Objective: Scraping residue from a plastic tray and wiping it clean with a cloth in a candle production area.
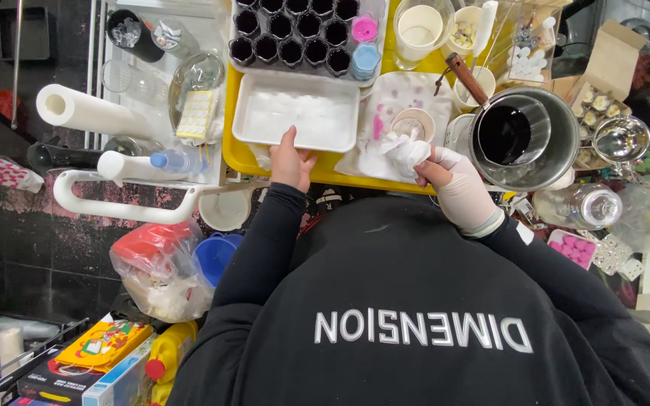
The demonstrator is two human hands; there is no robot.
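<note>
— What are the fingers doing, from where you stand?

— The right hand (460,188), in a white glove, has its fingers (432,174) clenched around a crumpled white tissue (402,150). The wad sits just in front of a small pale cup (413,122) on a stained white cloth (393,113).

— And the other one?

— The left hand (291,162) is bare. Its fingers rest against the near edge of a white foam tray (295,113), thumb up on the rim; I cannot tell if it is truly gripping or only pressing.

— What lies around them?

— Both cloth and foam tray sit on a yellow tray (236,154) on the desk. Beyond the foam tray is a rack of dark little cups (287,34), with a pink pot (365,28) and a blue pot (366,59) at its end. Just right of the gloved hand stands a steel pot (524,139) of dark liquid, a wooden handle (464,75) reaching over its rim. Off to the left, a paper roll (88,111).
</note>
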